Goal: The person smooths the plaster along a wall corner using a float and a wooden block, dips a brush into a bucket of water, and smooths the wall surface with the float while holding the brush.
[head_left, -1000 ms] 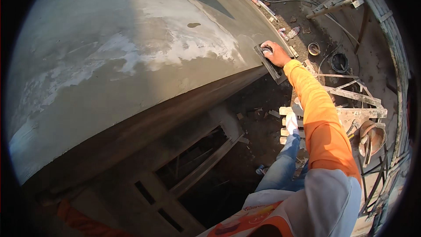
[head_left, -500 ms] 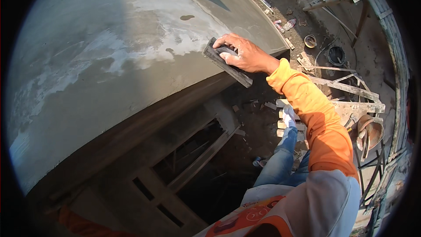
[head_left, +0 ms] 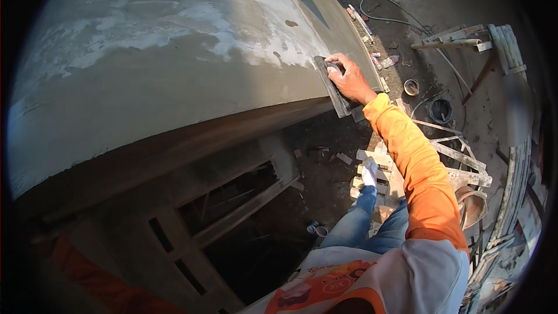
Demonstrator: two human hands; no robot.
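My right hand (head_left: 349, 78) is closed around the handle of a dark flat float (head_left: 330, 87), held at the outer edge of a curved, freshly plastered concrete surface (head_left: 157, 75). The plaster is damp grey with paler, whitish patches. My left sleeve (head_left: 87, 270) lies in deep shade at the lower left; my left hand is too dark at the rim to make out what it touches or whether it grips anything.
I stand on wooden slats (head_left: 381, 157) of scaffolding, with bamboo poles (head_left: 508, 174) along the right and a dusty bowl (head_left: 471, 203) beside me. Below are two buckets (head_left: 440, 110) (head_left: 411, 87), a hose (head_left: 386, 17), debris and a shaded framed opening (head_left: 226, 195) under the overhang.
My right hand and float swept left along the plaster half a second ago and have now moved back rightward. The view has shifted slightly.
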